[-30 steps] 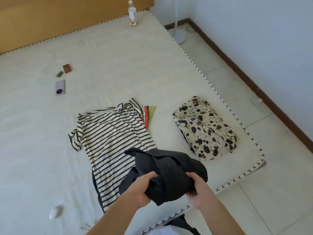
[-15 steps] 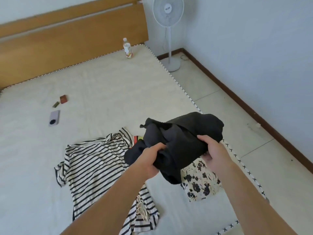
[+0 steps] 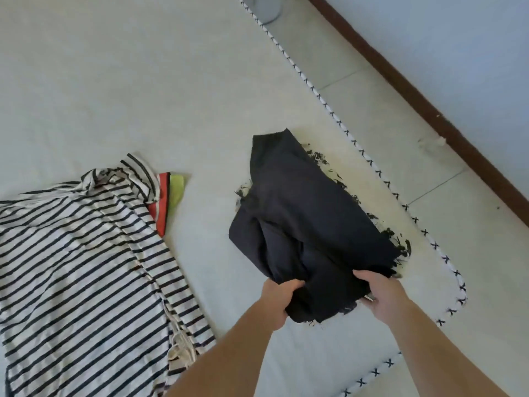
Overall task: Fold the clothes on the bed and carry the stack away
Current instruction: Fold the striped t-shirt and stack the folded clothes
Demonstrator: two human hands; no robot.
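While both hands, left [image 3: 279,299] and right [image 3: 383,296], grasp the folded dark cloth garment [image 3: 309,224] lying atop the floral one [image 3: 400,245], the pale mattress with cross-stitched edging [image 3: 143,96] meets pale floor tiles [image 3: 429,181] and a brown skirting board [image 3: 429,116].

1. The garment [image 3: 309,224] at centre right of the frame is plain black, with no print.
2. Under it, a cream floral garment [image 3: 399,245] shows only as a rim, with black flower shapes along its edges.
3. The shirt [image 3: 80,267] at lower left has narrow black stripes on white.
4. Beside its collar, left of centre, a folded cloth [image 3: 167,196] shows bands of red, white and bright yellow-green.
5. The bed [image 3: 128,81] across the upper left is off-white, and its edge trim [image 3: 372,164] is white with black cross stitches.
6. The floor [image 3: 386,90] at upper right is pale grey tile.
7. The baseboard [image 3: 429,110] is dark brown.
8. The wall [image 3: 472,38] is light blue.
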